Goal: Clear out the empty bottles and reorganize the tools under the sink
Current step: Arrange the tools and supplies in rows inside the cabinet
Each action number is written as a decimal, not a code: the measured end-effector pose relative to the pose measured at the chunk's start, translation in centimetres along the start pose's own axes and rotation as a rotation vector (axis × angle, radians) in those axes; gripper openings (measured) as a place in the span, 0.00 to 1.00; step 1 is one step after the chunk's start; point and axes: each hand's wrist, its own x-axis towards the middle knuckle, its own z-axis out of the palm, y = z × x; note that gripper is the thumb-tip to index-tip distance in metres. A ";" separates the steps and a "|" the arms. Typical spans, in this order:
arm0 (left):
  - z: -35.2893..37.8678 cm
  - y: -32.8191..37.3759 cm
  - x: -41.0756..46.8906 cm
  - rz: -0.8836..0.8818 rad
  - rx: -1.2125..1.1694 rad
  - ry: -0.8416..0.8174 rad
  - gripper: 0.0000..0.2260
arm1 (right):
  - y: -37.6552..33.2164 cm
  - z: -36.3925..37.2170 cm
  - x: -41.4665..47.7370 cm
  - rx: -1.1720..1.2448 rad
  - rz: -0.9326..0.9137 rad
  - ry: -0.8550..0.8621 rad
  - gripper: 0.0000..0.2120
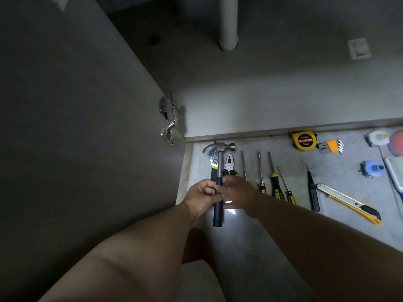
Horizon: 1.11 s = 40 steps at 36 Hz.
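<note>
A white drain pipe (228, 22) meets the cabinet base (272, 88) at far centre. A small square label (359, 49) lies flat on the base, far right. The open cabinet door (76, 127) occupies the left side. A metal hinge (168, 118) is mounted at its right edge.

Your steel claw hammer with black handle (219, 171): gripped mid-handle in your left hand (202, 196), head over the yellow-black adjustable wrench (213, 165). On the floor (250, 236) to its right: steel pliers (229, 163), row of yellow-black screwdrivers (274, 182), yellow utility knife (349, 202), yellow tape measure (303, 140).
</note>
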 end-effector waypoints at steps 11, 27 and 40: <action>0.8 0.3 3.0 -0.015 0.078 0.301 0.07 | 2.1 -4.3 -1.2 0.176 0.040 0.027 0.09; 0.6 0.0 5.2 0.002 0.708 0.354 0.09 | 2.4 -5.0 -2.0 0.008 -0.041 0.023 0.06; -1.0 7.0 -0.2 -0.258 0.552 -0.146 0.04 | -0.6 -7.4 -8.5 -0.175 -0.107 -0.037 0.04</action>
